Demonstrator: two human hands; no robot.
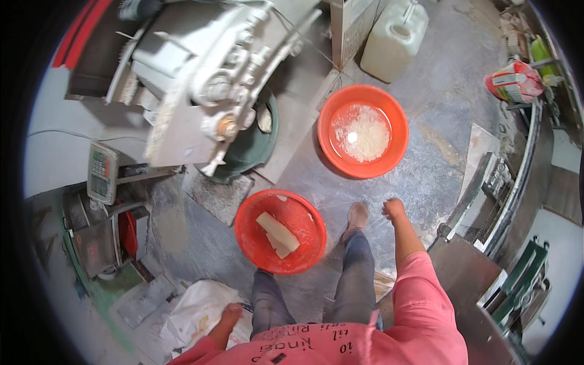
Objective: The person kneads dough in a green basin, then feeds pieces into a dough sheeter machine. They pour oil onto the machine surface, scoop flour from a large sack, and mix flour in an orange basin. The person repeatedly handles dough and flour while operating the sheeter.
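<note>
My right hand (393,208) hangs over the floor beside my shoe, fingers curled; whether anything is inside it I cannot tell. Low at the left, my left hand (232,313) is blurred, held above a white sack (200,305), its fingers not clearly seen. Between the hands, a red plastic basin (318,228) holds a pale slab of dough-like material (277,230) with a smaller piece partly under it. Farther forward, an orange-red basin (401,132) contains liquid with a heap of whitish powder (367,137) in it.
A machine (228,86) coated with white residue stands at upper left, above a dark green tub (246,159). A digital scale (103,173) is at left. A translucent jerrycan (395,41) stands at the top. Metal machinery (515,182) and a red-and-white packet (515,82) line the right.
</note>
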